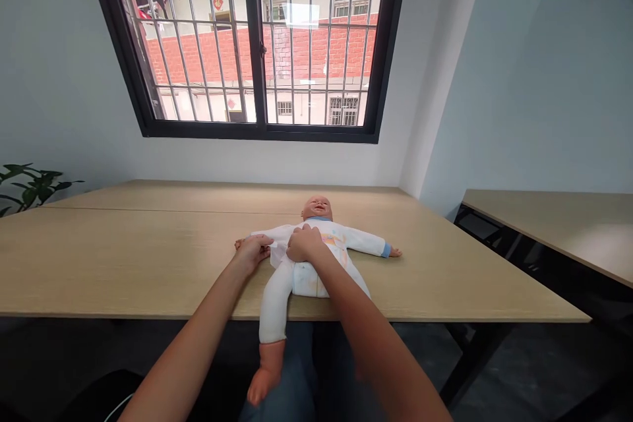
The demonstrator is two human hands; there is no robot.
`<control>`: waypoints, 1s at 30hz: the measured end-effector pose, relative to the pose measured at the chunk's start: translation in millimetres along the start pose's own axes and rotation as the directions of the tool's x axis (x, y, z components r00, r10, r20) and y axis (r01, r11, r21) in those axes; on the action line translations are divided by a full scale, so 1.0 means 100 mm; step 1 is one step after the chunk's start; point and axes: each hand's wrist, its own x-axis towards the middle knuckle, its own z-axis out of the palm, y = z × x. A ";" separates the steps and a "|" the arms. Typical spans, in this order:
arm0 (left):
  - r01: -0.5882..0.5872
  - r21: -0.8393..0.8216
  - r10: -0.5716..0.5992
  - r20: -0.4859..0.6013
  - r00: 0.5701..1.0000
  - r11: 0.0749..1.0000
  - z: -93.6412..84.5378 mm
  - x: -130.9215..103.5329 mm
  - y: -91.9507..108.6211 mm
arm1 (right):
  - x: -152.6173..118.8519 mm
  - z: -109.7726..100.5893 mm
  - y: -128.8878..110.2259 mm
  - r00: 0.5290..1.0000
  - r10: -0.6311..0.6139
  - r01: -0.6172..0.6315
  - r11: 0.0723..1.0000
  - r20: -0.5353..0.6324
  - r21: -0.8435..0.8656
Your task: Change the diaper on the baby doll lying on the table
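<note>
A baby doll (317,208) lies on its back on the wooden table (148,257), arms spread and head toward the window. It wears a white long-sleeved shirt (363,239) with blue cuffs and a printed front, plus a white diaper (307,280). One white-clad leg (273,306) hangs over the table's front edge, its foot bare. My left hand (254,252) pinches the shirt's loose side edge near the doll's arm. Curled over the shirt's chest is my right hand (304,242), its fingers closed on the fabric. My right forearm covers part of the doll's other leg.
Behind the table stands a wall with a barred, black-framed window (260,132). A second table (558,211) is at the right, beyond a gap. Green plant leaves (34,188) show at the far left. My legs are below the table's front edge.
</note>
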 end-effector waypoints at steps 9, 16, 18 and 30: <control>0.012 -0.213 0.027 0.181 0.983 0.977 0.11 -0.18 0.13 | -0.14 0.01 0.13 0.994 -0.037 0.056 0.983 -0.107 0.174; 0.011 -0.279 0.069 0.276 0.959 0.960 0.15 -0.21 0.14 | -0.25 -0.03 0.29 0.975 -0.093 0.175 0.884 -0.202 0.434; 0.004 -0.284 0.086 0.305 0.949 0.959 0.16 -0.21 0.14 | -0.28 -0.01 0.29 0.967 -0.057 0.160 0.895 -0.250 0.415; -0.027 -0.296 0.149 0.398 0.905 0.955 0.26 -0.22 0.15 | -0.26 -0.05 0.39 0.962 -0.007 0.192 0.727 -0.272 0.659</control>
